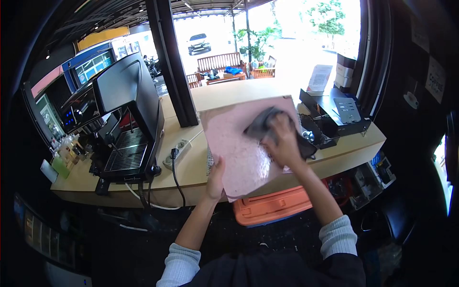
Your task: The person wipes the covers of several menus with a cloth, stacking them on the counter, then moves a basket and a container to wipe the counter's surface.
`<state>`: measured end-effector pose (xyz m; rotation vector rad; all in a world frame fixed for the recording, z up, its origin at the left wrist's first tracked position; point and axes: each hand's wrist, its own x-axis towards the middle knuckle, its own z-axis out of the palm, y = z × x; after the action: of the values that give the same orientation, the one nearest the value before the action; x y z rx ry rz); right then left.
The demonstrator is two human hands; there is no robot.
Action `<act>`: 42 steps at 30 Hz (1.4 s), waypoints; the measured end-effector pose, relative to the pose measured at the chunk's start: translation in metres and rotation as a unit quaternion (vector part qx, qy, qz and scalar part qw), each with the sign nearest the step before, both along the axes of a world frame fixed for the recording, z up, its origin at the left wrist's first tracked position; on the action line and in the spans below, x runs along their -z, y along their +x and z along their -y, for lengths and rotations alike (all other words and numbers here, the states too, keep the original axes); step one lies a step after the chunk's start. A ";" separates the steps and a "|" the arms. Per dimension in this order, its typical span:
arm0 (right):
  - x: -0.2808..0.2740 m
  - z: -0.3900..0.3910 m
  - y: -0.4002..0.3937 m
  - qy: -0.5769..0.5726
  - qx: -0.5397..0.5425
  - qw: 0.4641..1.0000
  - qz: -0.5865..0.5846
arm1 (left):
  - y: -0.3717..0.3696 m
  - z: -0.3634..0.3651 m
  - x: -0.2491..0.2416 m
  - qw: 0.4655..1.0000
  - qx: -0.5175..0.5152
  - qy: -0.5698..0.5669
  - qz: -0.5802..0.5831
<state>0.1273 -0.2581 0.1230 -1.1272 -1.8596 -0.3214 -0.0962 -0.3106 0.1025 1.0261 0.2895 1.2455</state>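
A flat pink board (234,148) with worn edges is tilted up in front of me, over the counter's front edge. My left hand (216,179) grips its lower left side, with the thumb on the face and the other fingers hidden behind. On the upper right of the board, my right hand (282,138) presses a dark grey cloth (260,125) against the surface. Hand and cloth are blurred. A bright glare, perhaps from a wet or glossy patch, shows on the board's lower middle.
A black espresso machine (129,129) stands on the wooden counter (181,184) at left, near a power strip (176,154) with cables. Bottles (61,162) line the far left. At right sits a black metal box (339,115). An orange lid (272,206) lies below the counter.
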 end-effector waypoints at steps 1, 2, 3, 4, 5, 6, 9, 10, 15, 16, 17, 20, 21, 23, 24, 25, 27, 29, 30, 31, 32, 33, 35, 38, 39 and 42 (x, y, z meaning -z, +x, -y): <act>-0.006 -0.021 0.008 -0.013 0.066 0.993 -0.093 | 0.005 0.003 0.002 1.000 -0.005 0.000 0.000; -0.017 -0.035 0.008 -0.014 0.101 0.989 -0.106 | 0.008 0.007 0.005 0.998 -0.048 0.003 -0.035; -0.021 -0.042 0.009 -0.016 0.139 0.983 -0.118 | 0.008 0.010 0.009 0.994 -0.087 0.003 -0.071; -0.015 -0.039 -0.011 -0.028 0.069 0.994 -0.082 | 0.008 -0.010 0.035 0.993 -0.090 0.021 -0.074; -0.013 -0.035 -0.038 -0.033 0.002 0.999 -0.043 | 0.012 -0.017 0.029 0.994 -0.085 0.027 -0.070; -0.014 -0.014 -0.062 -0.020 -0.048 0.999 0.010 | 0.013 -0.024 0.022 0.994 -0.086 0.018 -0.057; -0.020 0.041 -0.090 -0.041 -0.201 0.978 0.026 | 0.009 -0.022 0.024 0.994 -0.103 0.014 -0.016; -0.019 0.033 -0.077 -0.067 -0.220 0.972 0.054 | 0.006 -0.020 0.026 0.993 -0.115 0.020 0.013; 0.000 -0.034 -0.008 -0.075 0.054 0.984 -0.151 | 0.012 0.007 -0.003 0.980 -0.186 0.072 0.003; 0.008 -0.035 -0.009 -0.071 0.060 0.981 -0.173 | 0.011 0.003 -0.001 0.972 -0.212 0.097 -0.035; 0.017 -0.035 -0.010 -0.063 0.064 0.977 -0.196 | 0.015 0.002 -0.001 0.972 -0.211 0.097 -0.033; 0.043 -0.004 -0.050 -0.074 -0.032 0.977 -0.196 | 0.030 -0.001 -0.013 0.964 -0.190 0.166 -0.089; 0.046 0.008 -0.064 -0.100 -0.063 0.975 -0.186 | 0.034 -0.010 -0.006 0.940 -0.235 0.191 -0.157; 0.011 0.041 -0.080 -0.058 -0.242 0.925 -0.288 | 0.046 -0.022 -0.005 0.920 -0.222 0.274 -0.169; -0.003 0.047 -0.073 -0.156 -0.286 0.888 -0.324 | 0.049 -0.023 -0.017 0.894 -0.212 0.325 -0.225; -0.012 0.051 -0.067 -0.157 -0.285 0.888 -0.326 | 0.054 -0.023 -0.028 0.894 -0.211 0.324 -0.227; -0.025 0.059 -0.056 -0.157 -0.319 0.835 -0.419 | 0.071 -0.021 -0.044 0.845 -0.248 0.393 -0.267; -0.030 0.065 -0.048 -0.129 -0.321 0.789 -0.508 | 0.085 -0.018 -0.043 0.830 -0.245 0.400 -0.301; -0.030 0.064 -0.042 -0.126 -0.304 0.754 -0.569 | 0.090 -0.015 -0.041 0.785 -0.268 0.426 -0.361; -0.028 0.063 -0.035 -0.123 -0.285 0.714 -0.627 | 0.094 -0.012 -0.040 0.734 -0.289 0.449 -0.420; -0.023 0.059 -0.026 -0.121 -0.286 0.714 -0.628 | 0.094 -0.014 -0.043 0.733 -0.289 0.450 -0.420; -0.014 0.052 -0.014 -0.109 -0.247 0.714 -0.646 | 0.091 -0.016 -0.047 0.739 -0.246 0.447 -0.440; -0.004 0.049 0.014 -0.101 -0.203 0.712 -0.665 | 0.081 -0.025 -0.041 0.757 -0.251 0.416 -0.437; 0.000 0.047 0.061 -0.150 -0.201 0.699 -0.670 | 0.046 -0.073 -0.029 0.633 -0.479 0.423 -0.437; 0.004 0.048 0.070 -0.172 -0.191 0.705 -0.661 | 0.040 -0.080 -0.032 0.618 -0.531 0.340 -0.470; 0.007 0.055 0.078 -0.157 -0.173 0.723 -0.650 | 0.013 -0.103 -0.025 0.750 -0.411 0.214 -0.473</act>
<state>0.2051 -0.3127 0.1162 -0.7720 -0.7566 0.8670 -0.0832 -0.2074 0.1274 2.0364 1.4234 1.4800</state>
